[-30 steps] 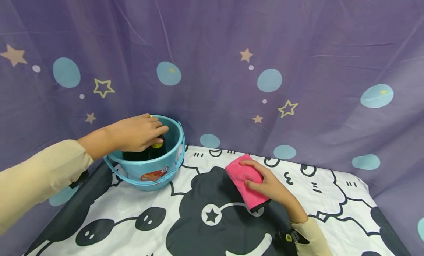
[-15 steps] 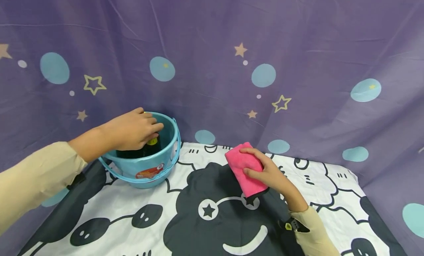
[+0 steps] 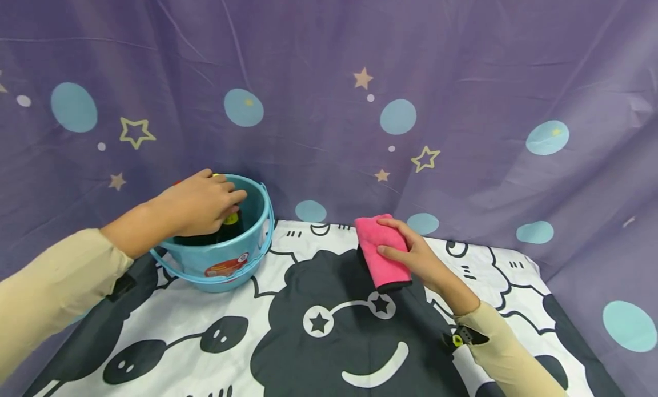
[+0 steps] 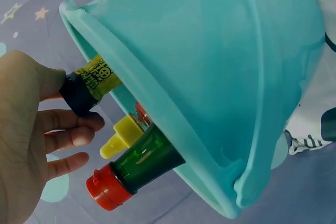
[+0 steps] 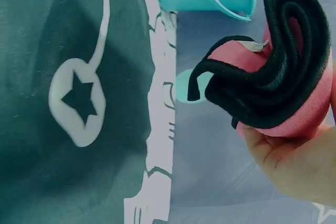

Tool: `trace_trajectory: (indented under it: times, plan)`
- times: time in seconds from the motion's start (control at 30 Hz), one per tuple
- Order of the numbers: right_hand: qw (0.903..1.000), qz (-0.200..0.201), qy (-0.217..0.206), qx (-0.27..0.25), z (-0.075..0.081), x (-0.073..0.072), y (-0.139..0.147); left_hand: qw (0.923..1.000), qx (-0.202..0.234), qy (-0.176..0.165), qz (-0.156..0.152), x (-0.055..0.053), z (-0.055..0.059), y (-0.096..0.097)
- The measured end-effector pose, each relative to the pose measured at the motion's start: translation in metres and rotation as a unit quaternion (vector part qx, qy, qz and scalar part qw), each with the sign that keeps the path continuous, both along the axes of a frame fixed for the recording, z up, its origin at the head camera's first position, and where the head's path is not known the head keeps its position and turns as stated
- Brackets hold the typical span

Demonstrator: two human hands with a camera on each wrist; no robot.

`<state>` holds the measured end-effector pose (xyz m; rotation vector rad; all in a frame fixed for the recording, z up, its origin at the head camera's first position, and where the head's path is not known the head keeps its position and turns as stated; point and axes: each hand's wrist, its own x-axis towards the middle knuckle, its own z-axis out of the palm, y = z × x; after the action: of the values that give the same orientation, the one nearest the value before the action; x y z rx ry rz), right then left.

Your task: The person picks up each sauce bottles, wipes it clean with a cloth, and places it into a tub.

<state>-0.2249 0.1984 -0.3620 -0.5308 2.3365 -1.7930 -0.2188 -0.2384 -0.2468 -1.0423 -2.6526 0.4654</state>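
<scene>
A light blue bucket (image 3: 205, 260) stands at the left of the printed cloth, several bottles inside. My left hand (image 3: 197, 205) reaches over its rim. In the left wrist view the thumb and fingers pinch the black cap of a bottle (image 4: 86, 90) with a yellow neck label; its body is hidden in the bucket. Beside it are a green bottle (image 4: 149, 156) with a red cap and a yellow nozzle cap (image 4: 123, 136). My right hand (image 3: 418, 260) grips a folded pink cloth (image 3: 377, 251) with black edging, held above the printed cover. Its layered folds show in the right wrist view.
A black-and-white cartoon cover (image 3: 303, 283) lies over the surface. Behind it hangs a purple curtain (image 3: 308, 145) with stars and blue spots. The bucket's handle (image 3: 216, 280) hangs down on the near side.
The head view has shifted a little. My right hand has tilted the pink cloth more upright and moved it slightly away from me. My left hand stays at the bucket, on the same bottle.
</scene>
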Motion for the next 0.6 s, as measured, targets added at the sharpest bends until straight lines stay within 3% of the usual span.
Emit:
trace_trajectory:
  times: [0.37,0.6]
  plan:
    - [0.9949,-0.038,-0.087,-0.035,-0.012,-0.004,0.011,0.9984,0.045,0.034,-0.007,0.002,-0.008,0.001]
    - [0.9918,-0.042,-0.109,-0.052,-0.022,-0.004,0.015,0.9946,0.090,0.051,-0.015,0.007,-0.010,0.012]
